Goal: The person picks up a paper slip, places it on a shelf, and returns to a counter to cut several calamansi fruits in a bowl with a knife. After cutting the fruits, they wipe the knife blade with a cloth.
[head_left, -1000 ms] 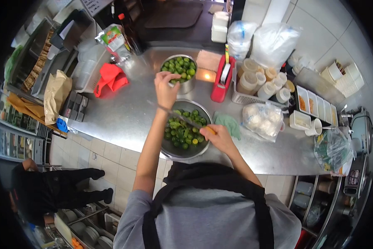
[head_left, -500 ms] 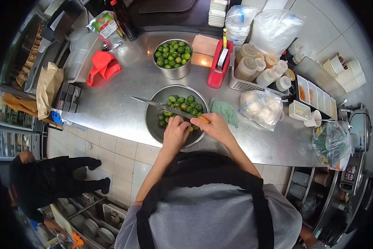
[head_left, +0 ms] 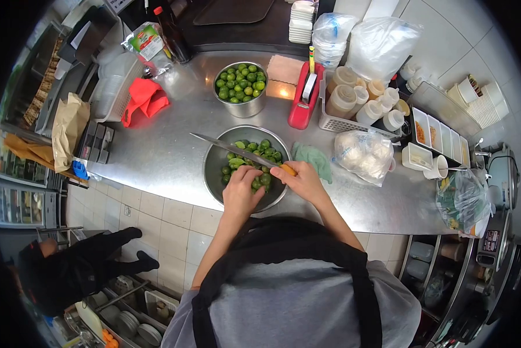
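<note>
A wide metal bowl (head_left: 212,185) near the counter's front edge holds several small green limes (head_left: 265,152), some of which look cut. My right hand (head_left: 300,180) is closed on the orange handle of a long knife (head_left: 225,146), whose blade reaches over the bowl to the upper left. Over the bowl's near side is my left hand (head_left: 241,188), fingers bent and spread among the limes; whether it grips one cannot be made out. Behind the bowl stands a metal pot (head_left: 243,109) full of whole limes.
Right of the bowl lies a green cloth (head_left: 312,161), with a bag of white items (head_left: 365,156) beyond. Behind stand a red tape dispenser (head_left: 305,95) and a basket of bottles (head_left: 336,123). A red cloth (head_left: 144,101) lies left. Another person (head_left: 75,267) is at lower left.
My left hand has opened its fingers and reached into the limes, moving slightly left. The knife is still in my right hand. The other person at lower left has shifted posture.
</note>
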Action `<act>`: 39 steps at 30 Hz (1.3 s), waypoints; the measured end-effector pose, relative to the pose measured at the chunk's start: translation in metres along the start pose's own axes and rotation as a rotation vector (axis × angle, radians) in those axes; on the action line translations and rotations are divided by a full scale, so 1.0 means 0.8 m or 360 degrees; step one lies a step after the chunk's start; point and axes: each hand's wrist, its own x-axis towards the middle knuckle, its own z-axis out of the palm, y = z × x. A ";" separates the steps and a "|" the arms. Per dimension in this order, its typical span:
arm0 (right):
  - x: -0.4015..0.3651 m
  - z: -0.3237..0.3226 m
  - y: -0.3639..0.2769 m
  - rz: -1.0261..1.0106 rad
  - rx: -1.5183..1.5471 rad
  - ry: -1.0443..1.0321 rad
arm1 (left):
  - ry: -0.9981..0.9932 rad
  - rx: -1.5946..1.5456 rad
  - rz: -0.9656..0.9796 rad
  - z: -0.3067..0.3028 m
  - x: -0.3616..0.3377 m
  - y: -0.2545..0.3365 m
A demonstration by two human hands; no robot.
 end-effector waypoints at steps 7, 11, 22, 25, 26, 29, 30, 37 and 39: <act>0.004 0.021 -0.011 -0.0188 -0.0103 0.0011 | 0.0187 -0.0182 -0.0086 -0.020 -0.008 0.016; 0.009 0.027 -0.006 -0.0224 -0.0093 -0.0019 | 0.0292 -0.0284 -0.0147 -0.018 -0.006 0.008; 0.006 0.027 -0.005 -0.0237 0.0035 -0.0005 | 0.0273 -0.0844 -0.0380 -0.019 -0.009 -0.013; 0.001 0.025 -0.018 -0.0281 0.0115 -0.0092 | 0.0226 -0.0956 -0.0321 -0.014 -0.012 -0.008; 0.002 0.026 -0.016 -0.0299 0.0089 -0.0089 | 0.0235 -0.1004 -0.0311 -0.012 -0.012 -0.009; 0.004 0.032 -0.002 -0.0341 0.0110 -0.0059 | 0.0253 -0.1194 -0.0318 -0.008 -0.012 -0.013; 0.006 0.034 0.004 -0.0353 0.0134 -0.0047 | 0.0252 -0.1284 -0.0347 -0.010 -0.013 -0.014; 0.005 0.032 0.008 -0.0386 -0.0221 0.0070 | 0.0173 -0.1958 -0.0692 -0.017 -0.023 -0.032; 0.004 0.031 0.003 -0.0426 -0.0332 0.0118 | 0.0170 -0.2147 -0.0841 -0.018 -0.026 -0.033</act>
